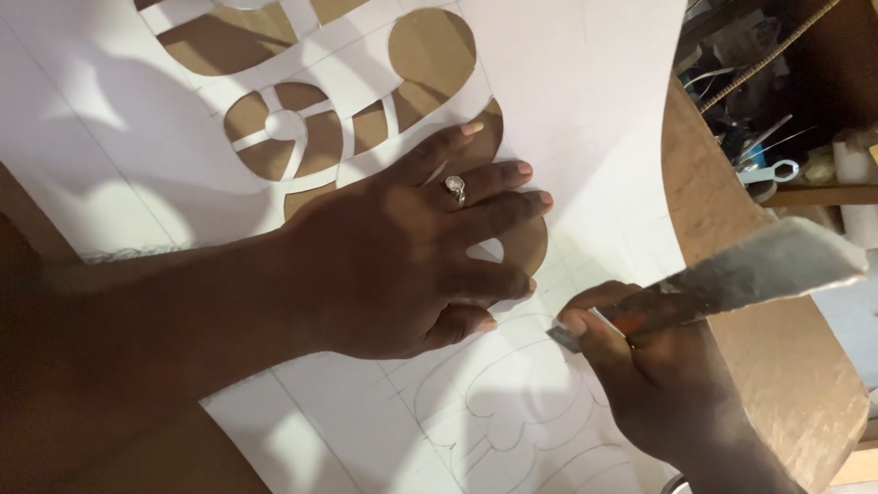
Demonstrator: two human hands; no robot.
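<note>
A large white sheet (585, 101) with cut-out stencil shapes lies on a brown board (786, 357). My left hand (412, 247), wearing a ring, presses flat on the sheet beside the cut-outs, fingers spread. My right hand (658, 375) grips a knife (722, 284) with a broad metal blade; its tip meets the sheet just below my left fingers, near pencilled curves (494, 412).
Brown openings (430, 50) in the sheet show the board beneath. At the upper right, beyond the board's edge, lie a spanner (773, 171), metal tools and a white roll (855, 169). The sheet's right edge curls upward.
</note>
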